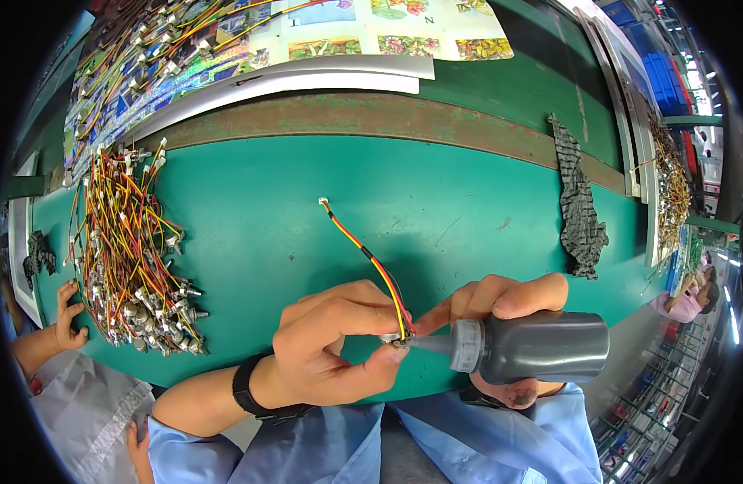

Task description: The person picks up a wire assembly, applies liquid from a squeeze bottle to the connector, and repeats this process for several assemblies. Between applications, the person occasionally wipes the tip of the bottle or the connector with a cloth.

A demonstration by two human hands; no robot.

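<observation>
My left hand [331,347] pinches a small round metal potentiometer [391,339] between thumb and fingers. From it a wire lead [363,250] in red, yellow and black runs up and away over the green table, ending in a white plug [323,200]. In my right hand [508,298] lies a dark grey squeeze bottle [549,347], tipped on its side. Its translucent cap [468,345] and thin nozzle point left, with the tip right at the potentiometer. Whether any liquid comes out is too small to tell.
A heap of wired potentiometers [129,242] covers the table's left side, beside another person's hand [69,315]. A crumpled black strip [579,202] lies at the right. Beyond the brown edge [331,113], a white rail [307,81] and a patterned sheet [444,24] carrying more wired parts.
</observation>
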